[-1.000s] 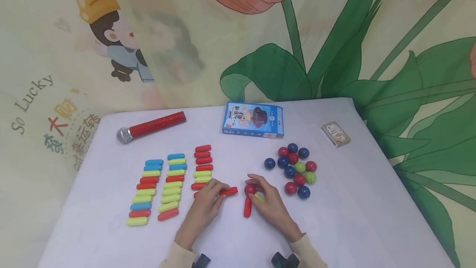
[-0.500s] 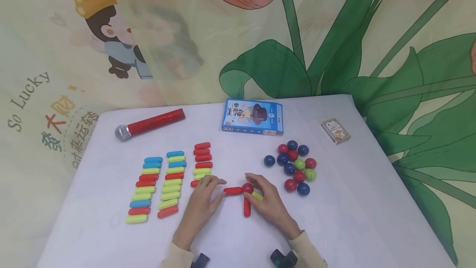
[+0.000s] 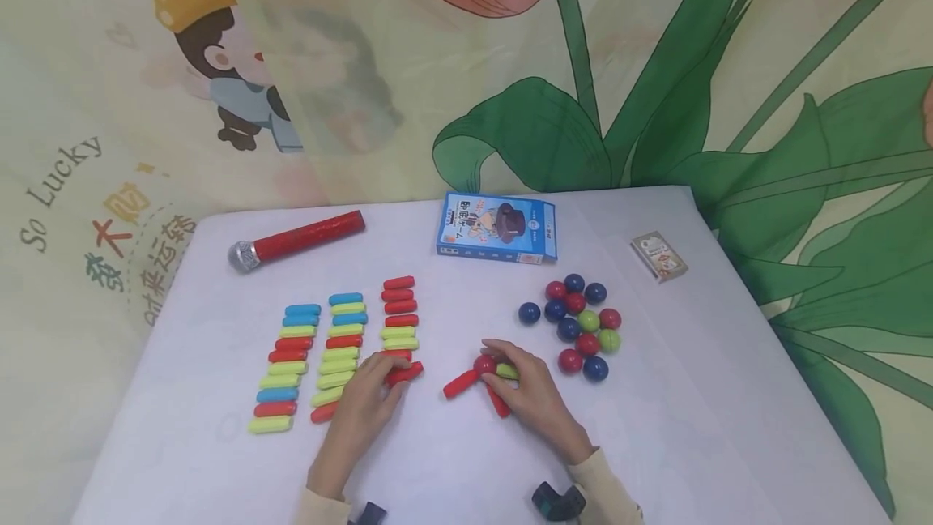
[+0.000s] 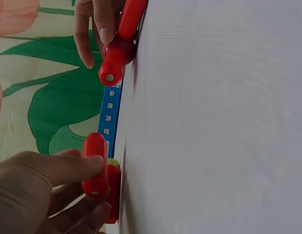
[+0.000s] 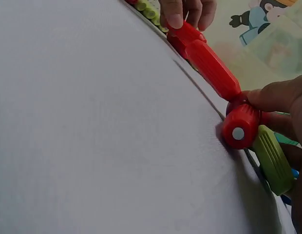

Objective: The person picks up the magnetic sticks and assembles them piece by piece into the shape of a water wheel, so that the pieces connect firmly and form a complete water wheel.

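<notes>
Between the thumb and fingers of my left hand (image 3: 364, 395) is a red magnetic rod (image 4: 94, 163), lifted beside the third rod column in the head view. My right hand (image 3: 538, 397) pinches a red ball (image 3: 484, 364). Three rods join that ball: one red rod (image 3: 459, 385) points left, a second red rod (image 5: 241, 127) points toward the body, and a yellow-green rod (image 5: 273, 161) lies under the right fingers. In the right wrist view the ball is partly hidden behind the second rod.
Columns of red, blue and yellow-green rods (image 3: 284, 368) lie on the left. Several blue, red and green balls (image 3: 568, 330) cluster at right. Along the back are a red microphone (image 3: 306, 239), a blue game box (image 3: 496, 227) and a small card box (image 3: 658, 256) on the white-covered table (image 3: 729, 395).
My left hand put a red rod against the ball's left side, let go, moved left and picked up another red rod. My right hand has turned the ball with its rods slightly.
</notes>
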A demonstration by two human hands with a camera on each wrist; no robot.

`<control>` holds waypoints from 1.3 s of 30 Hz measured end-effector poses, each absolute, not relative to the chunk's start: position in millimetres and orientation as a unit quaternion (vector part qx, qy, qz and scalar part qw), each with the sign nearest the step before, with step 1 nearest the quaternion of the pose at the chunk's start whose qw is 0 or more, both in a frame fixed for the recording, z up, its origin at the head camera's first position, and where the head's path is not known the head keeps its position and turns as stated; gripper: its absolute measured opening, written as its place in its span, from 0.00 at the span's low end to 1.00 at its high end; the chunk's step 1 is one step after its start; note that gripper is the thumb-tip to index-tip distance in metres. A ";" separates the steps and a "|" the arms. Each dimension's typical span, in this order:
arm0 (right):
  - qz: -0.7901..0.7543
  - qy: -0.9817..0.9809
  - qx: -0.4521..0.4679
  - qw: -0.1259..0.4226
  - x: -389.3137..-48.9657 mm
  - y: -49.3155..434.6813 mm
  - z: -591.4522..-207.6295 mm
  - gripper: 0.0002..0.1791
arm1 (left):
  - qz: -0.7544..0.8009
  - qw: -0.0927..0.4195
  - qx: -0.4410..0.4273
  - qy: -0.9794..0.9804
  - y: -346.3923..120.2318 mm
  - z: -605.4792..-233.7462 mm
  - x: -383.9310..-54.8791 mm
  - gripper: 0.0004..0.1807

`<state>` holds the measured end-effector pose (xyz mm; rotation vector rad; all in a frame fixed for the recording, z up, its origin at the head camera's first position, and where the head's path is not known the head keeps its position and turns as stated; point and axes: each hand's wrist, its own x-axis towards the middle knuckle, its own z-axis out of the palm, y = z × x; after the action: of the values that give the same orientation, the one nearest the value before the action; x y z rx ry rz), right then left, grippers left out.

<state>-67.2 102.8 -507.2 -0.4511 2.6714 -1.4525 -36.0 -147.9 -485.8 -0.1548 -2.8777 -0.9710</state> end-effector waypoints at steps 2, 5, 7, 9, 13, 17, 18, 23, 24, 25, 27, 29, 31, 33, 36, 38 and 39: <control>-0.467 0.869 -0.156 0.042 -67.7 104.5 -506.3 0.28 | -0.339 0.044 -0.068 -0.937 -142.5 -482.2 -37.9 0.21; -0.459 0.870 -0.170 0.054 -68.9 105.4 -505.7 0.29 | -0.350 0.028 -0.100 -0.931 -132.5 -478.2 -41.8 0.21; -0.455 0.870 -0.180 0.058 -69.5 105.2 -506.2 0.30 | -0.350 0.015 -0.119 -0.929 -126.5 -477.7 -44.6 0.21; -0.451 0.870 -0.192 0.057 -69.9 104.7 -506.8 0.30 | -0.351 0.011 -0.135 -0.927 -122.0 -478.7 -47.1 0.21; -0.444 0.870 -0.208 0.049 -71.9 103.7 -507.5 0.30 | -0.354 0.010 -0.150 -0.923 -117.0 -482.0 -52.0 0.21; -0.424 0.874 -0.234 0.042 -77.7 102.6 -506.8 0.28 | -0.347 0.010 -0.159 -0.924 -112.6 -483.4 -53.6 0.21; -0.415 0.876 -0.241 0.038 -79.6 102.5 -506.6 0.28 | -0.344 0.010 -0.160 -0.925 -111.8 -483.5 -53.5 0.21; -0.364 0.900 -0.239 -0.033 -81.7 104.8 -504.1 0.31 | -0.343 0.010 -0.134 -0.930 -115.8 -482.6 -51.4 0.21; -0.360 0.902 -0.233 -0.056 -80.8 105.9 -503.6 0.31 | -0.345 0.018 -0.121 -0.931 -119.1 -482.4 -50.6 0.21; -0.358 0.903 -0.225 -0.079 -79.4 106.9 -503.3 0.31 | -0.344 0.031 -0.106 -0.932 -123.2 -482.2 -49.8 0.21; -0.357 0.902 -0.212 -0.117 -76.5 108.9 -503.4 0.29 | -0.331 0.062 -0.073 -0.939 -132.8 -482.5 -48.9 0.21; -0.363 0.897 -0.205 -0.144 -73.9 109.8 -504.1 0.25 | -0.309 0.084 -0.045 -0.946 -142.5 -483.0 -48.6 0.21; -0.371 0.891 -0.209 -0.157 -72.0 108.6 -506.5 0.22 | -0.284 0.088 -0.028 -0.954 -149.9 -483.7 -49.0 0.22; -0.372 0.887 -0.223 -0.161 -71.1 104.9 -507.9 0.21 | -0.271 0.073 -0.020 -0.960 -154.2 -484.1 -48.8 0.23; -0.352 0.891 -0.239 -0.159 -71.2 95.7 -508.6 0.22 | -0.278 0.049 -0.015 -0.959 -154.1 -484.5 -48.7 0.24; -0.332 0.898 -0.242 -0.156 -71.4 89.3 -507.0 0.23 | -0.299 0.042 -0.023 -0.953 -150.9 -484.0 -48.5 0.24; -0.320 0.903 -0.243 -0.154 -71.8 86.5 -506.9 0.24 | -0.312 0.040 -0.029 -0.949 -148.7 -483.6 -48.3 0.24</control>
<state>-71.8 86.5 -506.9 -0.8495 3.1522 -1.1183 -48.3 -148.7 -483.6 -0.0894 -2.9065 -0.9553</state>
